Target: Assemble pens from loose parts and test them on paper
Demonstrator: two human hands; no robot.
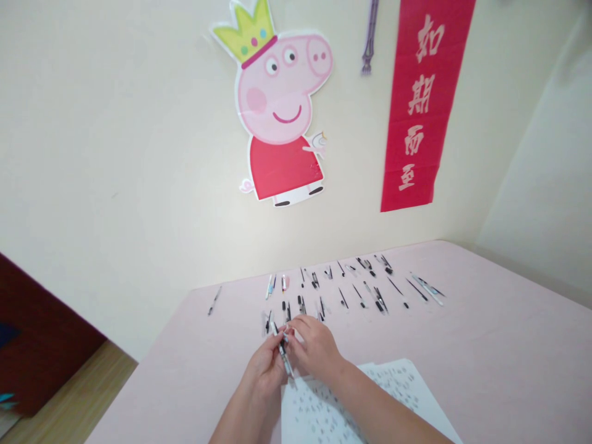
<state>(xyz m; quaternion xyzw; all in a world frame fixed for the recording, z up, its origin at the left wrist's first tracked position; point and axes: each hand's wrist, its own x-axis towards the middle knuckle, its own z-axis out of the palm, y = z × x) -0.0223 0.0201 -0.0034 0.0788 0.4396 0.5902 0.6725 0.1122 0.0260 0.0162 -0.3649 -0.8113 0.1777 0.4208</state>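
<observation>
Both of my hands meet over the near middle of a pink table (485, 357). My left hand (264, 369) grips a clear-barrelled black pen (282, 353) that points away and slightly left. My right hand (313, 346) pinches the same pen near its upper end. Just beyond my fingers lie several pens and pen parts (351, 290), spread in two loose rows across the table. My forearms rest over white printed sheets (398, 385).
A single pen (214, 301) lies apart at the table's far left. The cream wall behind carries a cartoon pig cut-out (282, 105) and a red banner (423, 98). Dark red furniture (32, 333) and wooden floor show at lower left.
</observation>
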